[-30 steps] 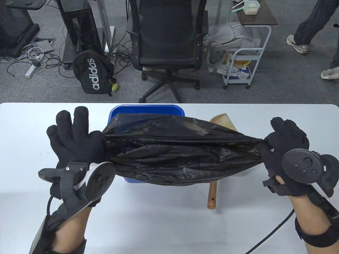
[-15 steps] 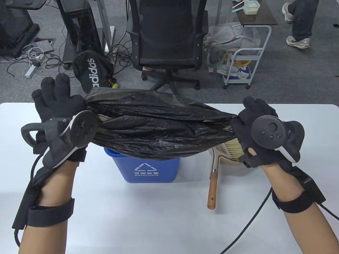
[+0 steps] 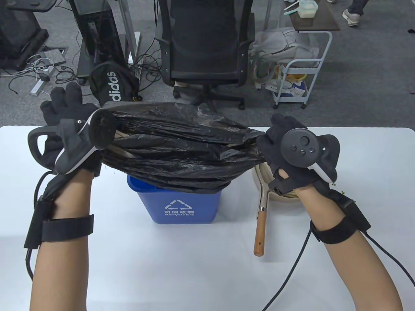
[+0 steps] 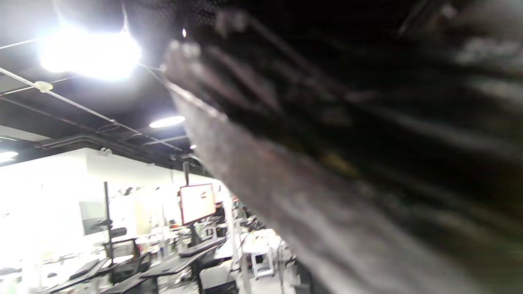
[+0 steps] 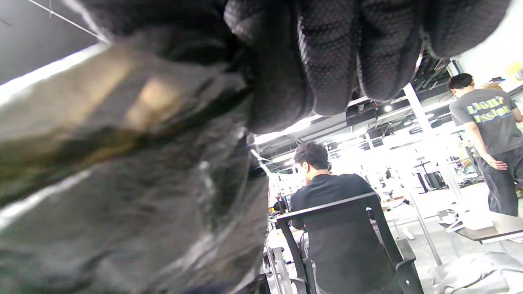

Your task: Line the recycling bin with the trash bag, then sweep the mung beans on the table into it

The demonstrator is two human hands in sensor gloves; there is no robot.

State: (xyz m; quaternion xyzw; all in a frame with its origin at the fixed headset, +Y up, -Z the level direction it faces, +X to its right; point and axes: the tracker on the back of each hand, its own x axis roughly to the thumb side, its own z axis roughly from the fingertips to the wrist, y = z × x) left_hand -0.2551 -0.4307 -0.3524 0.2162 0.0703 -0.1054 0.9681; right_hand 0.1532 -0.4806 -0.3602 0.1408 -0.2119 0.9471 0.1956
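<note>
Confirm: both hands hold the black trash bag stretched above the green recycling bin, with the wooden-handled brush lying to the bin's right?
Not quite: the recycling bin is blue, not green, as the table view shows. The rest stands: left hand and right hand hold the trash bag above it, the brush to its right.

— What sort of place is this?
— An open-plan office or lab. Beyond the hands stands a mesh office chair (image 3: 207, 42), with cables and a power strip (image 3: 38, 86) on grey carpet.
— Anything else?
— Past the right hand's fingers a person (image 5: 331, 204) sits among desks; past the left hand, a monitor (image 4: 197, 203) under exposed ceiling lights.
</note>
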